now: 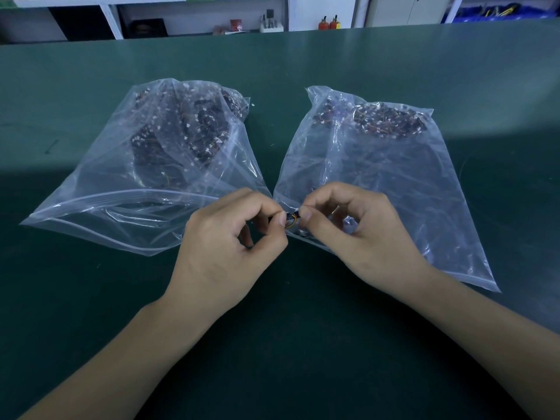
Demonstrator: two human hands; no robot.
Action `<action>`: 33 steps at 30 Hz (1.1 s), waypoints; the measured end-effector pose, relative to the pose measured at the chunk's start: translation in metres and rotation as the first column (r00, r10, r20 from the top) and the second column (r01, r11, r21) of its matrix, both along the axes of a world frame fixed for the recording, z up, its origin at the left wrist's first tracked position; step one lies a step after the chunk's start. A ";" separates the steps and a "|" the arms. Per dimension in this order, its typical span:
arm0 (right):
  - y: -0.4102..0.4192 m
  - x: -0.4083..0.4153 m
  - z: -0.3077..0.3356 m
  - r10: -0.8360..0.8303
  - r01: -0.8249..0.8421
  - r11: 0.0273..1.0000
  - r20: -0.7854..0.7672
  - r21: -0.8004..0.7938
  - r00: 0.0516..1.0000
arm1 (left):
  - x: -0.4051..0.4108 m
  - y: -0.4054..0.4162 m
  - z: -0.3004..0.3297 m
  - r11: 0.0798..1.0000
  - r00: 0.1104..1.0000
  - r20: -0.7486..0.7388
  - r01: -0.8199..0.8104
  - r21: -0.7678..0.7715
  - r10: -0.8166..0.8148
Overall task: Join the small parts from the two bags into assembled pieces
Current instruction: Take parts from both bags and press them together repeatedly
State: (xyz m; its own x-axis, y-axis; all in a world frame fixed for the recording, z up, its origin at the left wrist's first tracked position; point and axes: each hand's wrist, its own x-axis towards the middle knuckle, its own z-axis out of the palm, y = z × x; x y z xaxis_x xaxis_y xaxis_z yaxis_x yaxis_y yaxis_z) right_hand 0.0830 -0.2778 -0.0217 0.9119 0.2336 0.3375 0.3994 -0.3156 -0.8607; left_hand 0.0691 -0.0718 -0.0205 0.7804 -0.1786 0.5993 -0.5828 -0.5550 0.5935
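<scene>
Two clear zip bags lie side by side on the green table. The left bag (121, 177) and the right bag (409, 177) each hold a heap of small dark wired parts with white connectors at their far ends. In front of the bags' near corners, my left hand (230, 247) and my right hand (360, 231) meet fingertip to fingertip. Between them they pinch a small wired part (291, 221) with yellow and orange leads; most of it is hidden by the fingers. Whether it is one piece or two I cannot tell.
The green table (272, 344) stretches wide around the bags. Beyond its far edge stand white shelves (197, 16) with small bottles and tools, and a blue bin (500, 10) sits at the far right.
</scene>
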 end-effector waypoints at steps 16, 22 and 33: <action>-0.002 0.002 -0.002 0.014 -0.013 1.000 0.025 -0.018 1.000 | 0.003 0.004 -0.003 1.000 1.000 -0.004 -0.003 0.009 0.003; -0.012 0.010 -0.001 -0.013 0.084 0.943 0.217 -0.322 0.976 | 0.008 0.012 0.001 0.999 0.996 0.073 -0.049 0.020 0.047; -0.017 0.014 -0.003 -0.051 0.200 0.920 0.402 -0.336 0.914 | 0.009 0.012 -0.003 0.982 0.963 0.222 0.121 0.146 -0.151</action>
State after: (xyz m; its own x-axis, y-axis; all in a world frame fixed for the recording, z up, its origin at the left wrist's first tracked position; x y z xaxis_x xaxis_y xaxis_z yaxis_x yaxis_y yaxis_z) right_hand 0.0975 -0.2948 -0.0251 0.7612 0.2988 0.5755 0.6057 -0.6448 -0.4663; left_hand 0.0778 -0.0596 -0.0239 0.5865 -0.3619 0.7246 -0.7707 -0.5245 0.3619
